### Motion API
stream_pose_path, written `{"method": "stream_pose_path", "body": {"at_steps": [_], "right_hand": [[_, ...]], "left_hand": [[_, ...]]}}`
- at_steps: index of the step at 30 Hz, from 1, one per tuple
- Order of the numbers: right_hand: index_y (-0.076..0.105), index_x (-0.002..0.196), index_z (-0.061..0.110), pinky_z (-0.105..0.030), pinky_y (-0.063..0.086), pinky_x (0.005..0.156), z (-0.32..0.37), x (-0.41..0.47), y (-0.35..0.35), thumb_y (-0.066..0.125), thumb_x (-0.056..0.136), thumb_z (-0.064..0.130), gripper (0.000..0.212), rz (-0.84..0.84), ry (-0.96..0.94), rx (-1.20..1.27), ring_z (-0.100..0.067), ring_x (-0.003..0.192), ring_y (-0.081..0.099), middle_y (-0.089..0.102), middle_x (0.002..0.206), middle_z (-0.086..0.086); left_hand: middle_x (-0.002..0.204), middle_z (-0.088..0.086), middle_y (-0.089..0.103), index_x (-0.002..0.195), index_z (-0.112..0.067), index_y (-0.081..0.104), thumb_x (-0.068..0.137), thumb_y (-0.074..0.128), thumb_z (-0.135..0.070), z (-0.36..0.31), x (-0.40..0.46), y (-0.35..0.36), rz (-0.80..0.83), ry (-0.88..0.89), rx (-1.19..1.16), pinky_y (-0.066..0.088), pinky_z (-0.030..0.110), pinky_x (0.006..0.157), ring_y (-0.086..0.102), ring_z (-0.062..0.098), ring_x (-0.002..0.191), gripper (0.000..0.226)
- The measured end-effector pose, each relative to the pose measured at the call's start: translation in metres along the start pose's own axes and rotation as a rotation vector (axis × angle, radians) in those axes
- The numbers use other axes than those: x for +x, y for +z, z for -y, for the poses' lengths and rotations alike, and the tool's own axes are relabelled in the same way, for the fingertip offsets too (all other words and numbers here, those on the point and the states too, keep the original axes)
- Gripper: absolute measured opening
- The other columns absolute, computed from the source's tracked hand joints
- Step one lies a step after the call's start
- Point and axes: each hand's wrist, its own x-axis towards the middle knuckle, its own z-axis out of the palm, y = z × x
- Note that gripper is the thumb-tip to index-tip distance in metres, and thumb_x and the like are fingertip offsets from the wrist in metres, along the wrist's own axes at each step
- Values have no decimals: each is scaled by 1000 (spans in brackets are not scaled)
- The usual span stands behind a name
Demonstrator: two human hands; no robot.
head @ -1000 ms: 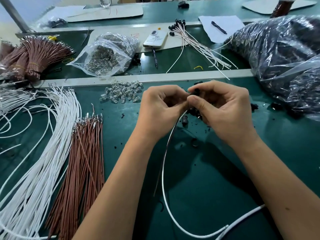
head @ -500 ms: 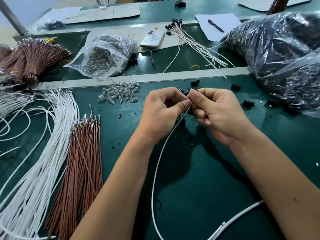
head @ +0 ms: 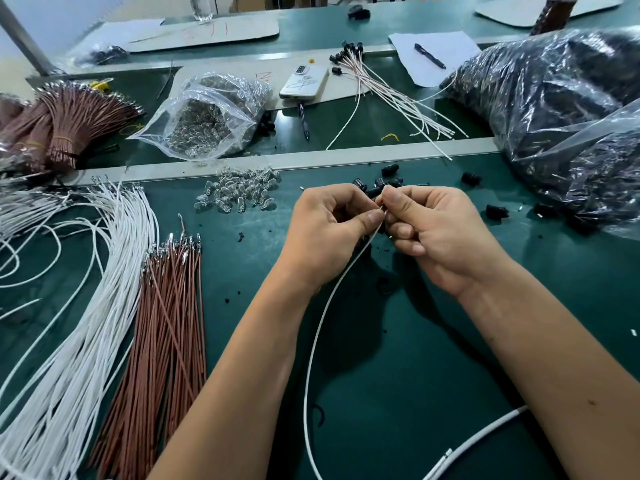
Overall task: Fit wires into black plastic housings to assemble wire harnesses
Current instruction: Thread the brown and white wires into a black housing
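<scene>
On my far left lies the fan of loose white wires (head: 69, 289), and just beside it the bundle of brown wires (head: 166, 306), their metal tips pointing away from me. Beyond those, a small heap of clear bulbs (head: 239, 194) sits near the pale strip that crosses the green table (head: 415, 375).

My left hand (head: 329, 233) is curled, thumb and forefinger pinching one white wire (head: 313, 341) close to its tip; the rest of it loops down toward me and off the bottom edge. My right hand (head: 433, 233) meets it, fingers curled tight. I judge it holds a black housing, but the fingers hide it, so I cannot tell for sure. A bit of metal shows at the gap between the two thumbs, which I take for the wire's tip.

The step in hand looks like seating that tip into the housing. To do it well I would keep the pinch close to the tip so the wire cannot buckle, line it up straight with the opening, and push along its length, not sideways. A light tug afterwards should tell me whether it has locked.

Spare black housings (head: 388, 183) lie scattered just beyond my knuckles, and further right a big plastic bag (head: 554, 109) of dark parts. Finished harnesses (head: 391, 95) lie on the far side of the strip.
</scene>
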Motion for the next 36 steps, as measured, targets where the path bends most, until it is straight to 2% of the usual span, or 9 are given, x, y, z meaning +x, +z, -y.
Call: {"method": "stream_pose_path", "body": {"at_steps": [4,8,12,19,24,29,33,36], "right_hand": [[68,86,-1,-14,30,35,-1,-1,3,74,80,22,25,9,-68,-4,-4,46,40,56,64,-3],[72,89,-1,-13,30,35,1,-2,4,69,86,27,28,40,-96,35,-5,46,42,57,64,-4],[71,89,-1,-13,29,35,4,-3,3,66,89,28,29,33,-129,30,-4,44,41,57,62,-3],[75,78,9,-16,24,35,7,-4,3,69,89,33,27,-28,-189,-38,-7,40,34,50,58,-2],[72,80,5,-17,22,35,10,-5,1,70,88,33,29,-25,-205,-36,-7,39,32,49,57,-1],[71,87,0,-18,20,36,11,-5,0,69,88,33,33,12,-219,-48,-7,40,33,48,59,-3],[72,87,2,-18,21,36,10,-6,0,68,90,33,31,39,-239,-63,-7,40,35,51,60,0],[73,85,7,-17,24,37,9,-5,0,67,91,33,28,48,-260,-79,-8,41,36,51,60,0]], "left_hand": [[62,-2,61,75,-5,70,86,74,3,-1,0,-3,-17,30,-14,40,18,58,49,5,58,14],[70,6,66,77,-5,72,86,74,3,-4,-2,-8,-19,37,-81,43,22,63,54,10,64,12],[70,2,66,80,-6,72,86,74,0,-6,-5,-9,30,22,-110,43,20,63,54,10,64,9],[69,6,63,77,-10,71,82,75,-8,-9,-7,-4,84,-11,-160,39,36,66,51,19,67,7],[68,3,65,76,-8,69,86,73,-1,-9,-7,-4,104,-21,-194,43,27,64,53,16,66,12],[68,2,66,79,-5,69,87,72,1,-9,-8,-3,91,-25,-207,44,25,65,55,15,66,11],[70,6,65,79,-6,69,87,71,-4,-10,-7,-3,91,-39,-250,44,38,69,55,22,69,8],[67,6,64,77,-6,68,86,70,-6,-11,-7,-3,106,-47,-267,45,38,68,56,21,63,9]]}}
